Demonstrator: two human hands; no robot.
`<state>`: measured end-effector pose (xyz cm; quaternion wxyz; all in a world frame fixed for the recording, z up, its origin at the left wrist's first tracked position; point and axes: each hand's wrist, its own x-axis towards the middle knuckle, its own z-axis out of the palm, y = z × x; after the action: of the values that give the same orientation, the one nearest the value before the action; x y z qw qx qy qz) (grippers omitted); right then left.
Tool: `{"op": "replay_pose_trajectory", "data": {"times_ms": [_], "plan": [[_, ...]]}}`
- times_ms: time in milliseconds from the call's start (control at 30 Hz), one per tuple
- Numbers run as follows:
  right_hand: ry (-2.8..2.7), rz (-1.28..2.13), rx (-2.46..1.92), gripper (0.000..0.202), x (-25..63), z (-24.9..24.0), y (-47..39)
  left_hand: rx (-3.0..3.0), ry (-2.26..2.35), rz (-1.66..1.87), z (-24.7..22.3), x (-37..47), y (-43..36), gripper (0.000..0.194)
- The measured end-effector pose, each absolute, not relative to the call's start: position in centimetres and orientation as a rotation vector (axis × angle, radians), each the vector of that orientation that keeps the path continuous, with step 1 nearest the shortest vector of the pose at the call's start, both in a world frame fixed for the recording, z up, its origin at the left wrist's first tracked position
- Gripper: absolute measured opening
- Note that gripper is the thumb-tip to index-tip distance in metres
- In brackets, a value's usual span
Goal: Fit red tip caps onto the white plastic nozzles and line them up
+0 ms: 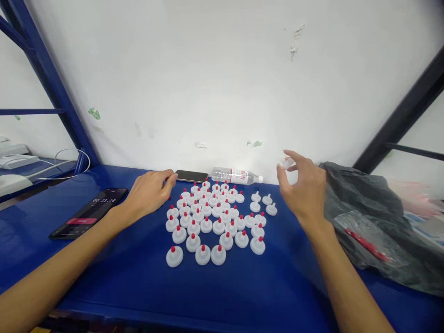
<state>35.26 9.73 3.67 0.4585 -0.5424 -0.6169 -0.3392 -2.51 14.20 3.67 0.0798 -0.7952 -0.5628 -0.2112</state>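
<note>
Many white nozzle caps with red tips [206, 225] stand in a cluster on the blue table. To their right are several white nozzle caps [271, 209] without red tips. My right hand [301, 185] is raised above these, thumb and forefinger pinching a white nozzle cap [287, 163], partly hidden by the fingers. My left hand [149, 192] rests at the cluster's far left, its fingers curled together; what they hold, if anything, is hidden. A small red tip [169, 198] shows just under it.
Along the wall lie a dark phone [191, 176] and a clear plastic bottle [237, 175] on its side. Another phone [89, 212] with a running timer lies at left. A black plastic bag [350, 194] with a clear packet of red pieces [367, 245] covers the right. Blue metal posts [52, 69] frame the table.
</note>
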Motion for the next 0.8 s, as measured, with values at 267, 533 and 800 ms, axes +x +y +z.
{"op": "replay_pose_trajectory", "data": {"times_ms": [267,533,800], "plan": [[-1.703,-0.64,-1.457,0.022,34.0,2.6,10.4,-2.39,-1.644,-0.159,2.2,-5.0,17.0,0.039],[-1.659,-0.55,-1.596,0.018,34.7,2.5,10.5,-2.352,-1.734,0.008,1.9,-6.5,17.5,0.027],[-1.669,-0.436,-1.656,0.023,35.2,2.4,10.7,-2.392,-1.765,0.083,1.1,-6.9,17.7,0.027]]}}
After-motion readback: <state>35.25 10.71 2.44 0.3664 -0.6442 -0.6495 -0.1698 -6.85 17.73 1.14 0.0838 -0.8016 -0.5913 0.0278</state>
